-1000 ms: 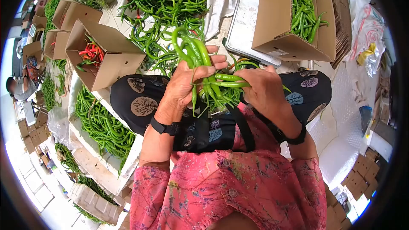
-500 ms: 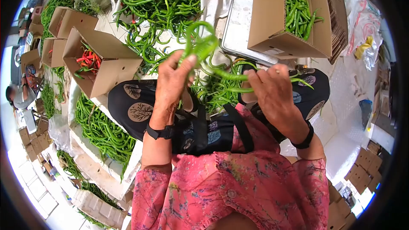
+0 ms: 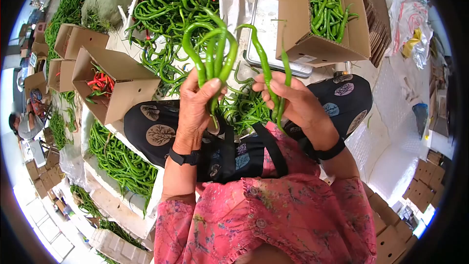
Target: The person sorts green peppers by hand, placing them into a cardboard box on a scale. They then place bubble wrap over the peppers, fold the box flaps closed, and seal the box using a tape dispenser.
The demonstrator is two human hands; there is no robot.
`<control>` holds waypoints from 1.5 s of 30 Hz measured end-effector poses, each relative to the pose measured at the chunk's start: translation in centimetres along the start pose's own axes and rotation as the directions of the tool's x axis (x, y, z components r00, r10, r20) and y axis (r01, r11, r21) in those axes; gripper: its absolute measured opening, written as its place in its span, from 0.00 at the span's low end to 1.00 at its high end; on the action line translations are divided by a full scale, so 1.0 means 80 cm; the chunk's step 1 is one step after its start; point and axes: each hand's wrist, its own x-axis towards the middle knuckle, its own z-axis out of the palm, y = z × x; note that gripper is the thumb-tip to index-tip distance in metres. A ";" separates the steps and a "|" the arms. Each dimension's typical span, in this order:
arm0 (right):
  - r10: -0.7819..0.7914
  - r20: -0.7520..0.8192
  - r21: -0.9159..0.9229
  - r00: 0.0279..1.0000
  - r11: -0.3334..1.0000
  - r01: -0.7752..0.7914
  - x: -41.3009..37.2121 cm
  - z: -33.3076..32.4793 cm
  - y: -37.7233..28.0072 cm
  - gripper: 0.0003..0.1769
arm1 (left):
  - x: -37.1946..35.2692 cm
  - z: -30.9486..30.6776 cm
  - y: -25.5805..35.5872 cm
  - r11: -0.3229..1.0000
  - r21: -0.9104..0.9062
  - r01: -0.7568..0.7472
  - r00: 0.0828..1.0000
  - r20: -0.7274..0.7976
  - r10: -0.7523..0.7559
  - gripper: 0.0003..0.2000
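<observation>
My left hand [image 3: 198, 100] is closed round a bunch of long green chili peppers [image 3: 211, 56], their curved ends sticking up above the fingers. Held upright in my right hand [image 3: 293, 98] are two green chili peppers [image 3: 266, 63], pinched between thumb and fingers. Both hands are level, a short gap apart, above my lap. Below and between them lies a pile of green chilies [image 3: 246, 110]. Beyond the hands, a large heap of green chilies [image 3: 178, 7] with a few red ones spreads over white sheeting.
A cardboard box of green chilies [image 3: 298, 34] stands on a white-topped platform [image 3: 261, 14] at upper right. To the left are a box with red chilies [image 3: 132, 95] and a white crate [image 3: 151, 190] of green ones. Another person [image 3: 29, 124] sits far left.
My right hand has turned and moved left toward my left hand, its chilies swinging from sideways to upright. The left hand's bunch now stands up, fanned and sharper in view.
</observation>
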 end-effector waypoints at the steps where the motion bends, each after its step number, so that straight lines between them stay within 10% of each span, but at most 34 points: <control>1: -0.001 0.002 0.001 1.000 1.000 0.001 0.008 0.003 0.006 0.26 | -0.001 0.001 -0.002 0.999 0.028 0.016 1.000 0.012 -0.017 0.18; 7: -0.168 0.007 0.081 0.986 0.983 0.166 0.054 0.036 0.021 0.19 | -0.004 0.022 -0.005 0.998 0.066 0.025 0.999 0.022 -0.027 0.21; 15: -0.219 -0.081 -0.011 0.972 0.976 0.219 0.074 0.037 0.025 0.15 | -0.006 0.017 -0.012 0.824 0.545 -0.159 0.986 0.050 0.157 0.18; 19: -0.180 -0.050 0.096 0.982 0.978 0.184 0.079 0.036 0.008 0.15 | -0.003 0.019 -0.009 0.913 0.406 -0.038 0.999 0.041 0.023 0.19; 23: -0.157 0.054 0.269 0.986 0.953 0.137 0.086 0.020 0.005 0.15 | 0.004 0.011 -0.013 0.981 -0.154 0.118 0.992 0.053 -0.111 0.24; 29: -0.165 0.135 0.345 0.977 0.932 0.110 0.081 0.013 -0.006 0.13 | 0.010 0.002 -0.017 0.973 -0.199 0.113 0.992 0.077 -0.100 0.23; 34: -0.205 -0.002 0.234 0.979 0.951 0.200 0.086 0.015 0.010 0.16 | 0.005 0.019 -0.016 0.960 0.272 0.061 0.998 -0.016 -0.059 0.18; 39: -0.200 -0.071 0.201 0.977 0.957 0.211 0.084 0.018 0.024 0.18 | 0.006 0.017 -0.034 0.594 0.754 -0.281 0.952 0.139 0.273 0.14; 45: -0.193 0.044 0.084 0.980 0.978 0.189 0.081 0.012 0.022 0.18 | -0.001 0.025 -0.041 0.494 0.802 -0.337 0.930 0.203 0.307 0.14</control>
